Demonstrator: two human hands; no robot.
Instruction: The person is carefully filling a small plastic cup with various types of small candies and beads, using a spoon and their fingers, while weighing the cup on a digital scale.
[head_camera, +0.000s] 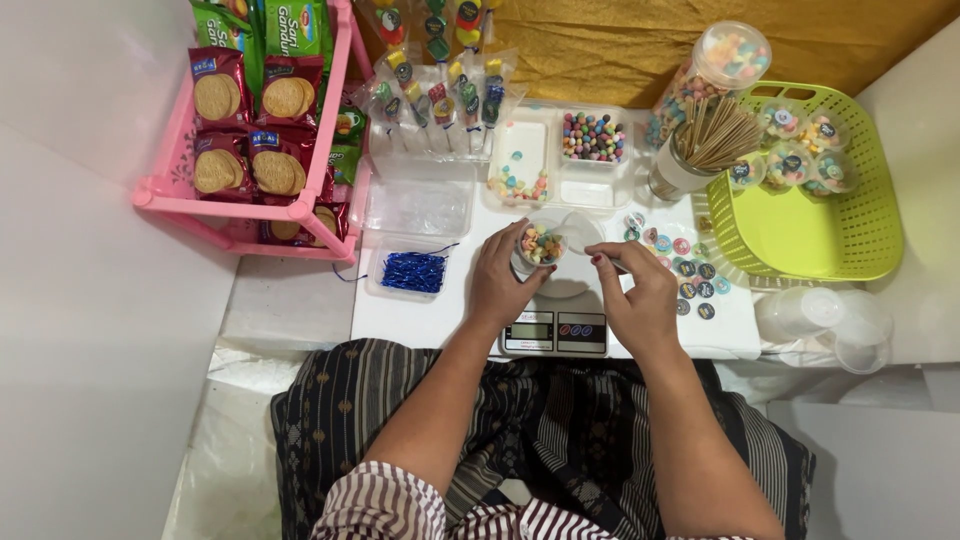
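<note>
Hands: left hand (503, 283) is curled around a small clear cup (538, 247) and grips it from its left side; right hand (640, 296) is closed in a pinch, thumb and forefinger together at about the cup's height, but what it pinches I cannot tell.
Head view, relation: the cup stands upright on a small kitchen scale (556, 322), directly in front of the person; it lies just beside the right hand's fingertips, to their left, and touches the left palm, so the left hand is nearer.
Head view, axis: the cup's long axis is vertical, its open mouth faces up to the camera.
Cup look: transparent, short, filled almost to the rim with small round candies of many colours.
Head view, around: a clear tray with more coloured candies (593, 137) is beyond the scale; round stickers (688, 268) lie on the white table (420, 315) right of it; a green basket (838, 232) holds filled, lidded cups; a pink rack (190, 195) with biscuit packs stands on the left.
</note>
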